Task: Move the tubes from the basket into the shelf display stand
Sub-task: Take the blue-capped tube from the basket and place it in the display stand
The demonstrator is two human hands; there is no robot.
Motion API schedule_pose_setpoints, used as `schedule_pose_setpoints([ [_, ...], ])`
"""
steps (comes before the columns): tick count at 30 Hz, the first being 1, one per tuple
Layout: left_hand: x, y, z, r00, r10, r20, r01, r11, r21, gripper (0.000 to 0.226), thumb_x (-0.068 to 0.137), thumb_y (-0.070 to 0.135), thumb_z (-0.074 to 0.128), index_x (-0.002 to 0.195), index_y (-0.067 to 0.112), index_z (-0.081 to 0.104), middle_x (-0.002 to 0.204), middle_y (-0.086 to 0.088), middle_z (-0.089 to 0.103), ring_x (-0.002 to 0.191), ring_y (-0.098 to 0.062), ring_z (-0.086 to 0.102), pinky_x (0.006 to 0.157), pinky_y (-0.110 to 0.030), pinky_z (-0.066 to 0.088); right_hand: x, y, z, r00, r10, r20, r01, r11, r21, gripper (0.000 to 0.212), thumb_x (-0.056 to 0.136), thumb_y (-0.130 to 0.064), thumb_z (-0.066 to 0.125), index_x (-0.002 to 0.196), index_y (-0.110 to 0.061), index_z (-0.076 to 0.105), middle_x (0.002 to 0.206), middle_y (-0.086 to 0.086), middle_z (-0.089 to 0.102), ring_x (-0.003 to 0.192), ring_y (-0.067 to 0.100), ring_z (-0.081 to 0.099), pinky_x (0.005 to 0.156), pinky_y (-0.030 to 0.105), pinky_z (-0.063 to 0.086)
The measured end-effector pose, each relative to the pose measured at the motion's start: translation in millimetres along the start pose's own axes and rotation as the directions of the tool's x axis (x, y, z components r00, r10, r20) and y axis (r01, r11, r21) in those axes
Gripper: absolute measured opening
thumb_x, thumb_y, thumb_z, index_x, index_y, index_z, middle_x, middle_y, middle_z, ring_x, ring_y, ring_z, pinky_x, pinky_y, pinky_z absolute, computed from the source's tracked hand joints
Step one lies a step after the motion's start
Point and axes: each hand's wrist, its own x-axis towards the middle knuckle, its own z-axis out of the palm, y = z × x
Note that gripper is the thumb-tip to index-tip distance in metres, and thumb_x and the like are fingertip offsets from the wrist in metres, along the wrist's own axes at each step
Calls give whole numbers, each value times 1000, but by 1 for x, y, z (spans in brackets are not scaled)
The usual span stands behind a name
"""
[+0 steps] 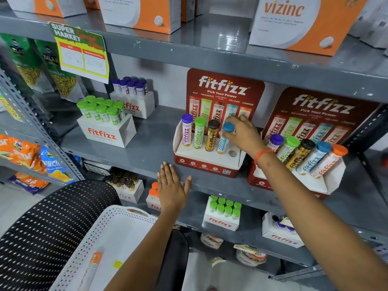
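A: Where were the tubes, taking the stand (206, 162) as the mark?

B: Four stood in its holes: purple (186, 129), green (199, 132), brown (212, 135) and blue (224, 137). The hole (232, 153) right of the blue tube was vacant. One orange tube (92, 267) lay in the white basket (117, 221), well below and left of the stand.

A: And the hands?

B: The right hand (243, 134) was closed round the blue tube's cap, fingertips pinching it, with the tube's foot in its hole. The left hand (172, 185) lay flat and spread on the shelf edge (214, 183), just below and left of the stand, holding nothing.

A: How would a tube handle?

B: I'd judge it light and stiff, a slim plastic cylinder with a glossy label, so somewhat slippery along the body. The ribbed cap looked the surest place to grip, or the body just under it. It should stand a bump, though a tilted tube could jam at the rim of its hole.

A: Was the blue one fully seated?

B: Hard to say; it leaned slightly and the fingers hid its top, so it was probably not quite home.

A: What remained?

B: By my reading, the orange tube for the vacant hole.
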Motion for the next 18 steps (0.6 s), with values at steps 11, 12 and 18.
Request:
schedule_pose_setpoints([
  [11,-1,2,-11,1000,21,23,-19,995,-94,94,78,75,-8,148,12,-9,160,-8,-9,145,-22,-13,118,-36,-9,-13,-6,6,996,-6,-87,13,997,82,66,87,-33,63,141,-14,31,141,17,41,133,35,33,109,49,35],
  [12,-6,0,-17,999,40,5,-40,992,-116,96,78,75,-8,149,10,-6,160,-9,-6,146,-22,-10,118,-36,-7,-20,-10,12,978,-20,-206,41,994,99,64,87,-35,62,140,-14,32,140,18,41,132,34,34,108,49,35],
  [18,-61,-60,-33,964,-42,-264,-3,986,-167,74,94,48,34,145,-2,19,155,-18,21,145,-27,14,119,-40,14,-73,-73,104,882,-220,-417,369,873,320,27,93,-23,49,116,-10,53,115,14,53,112,20,45,100,25,35],
])
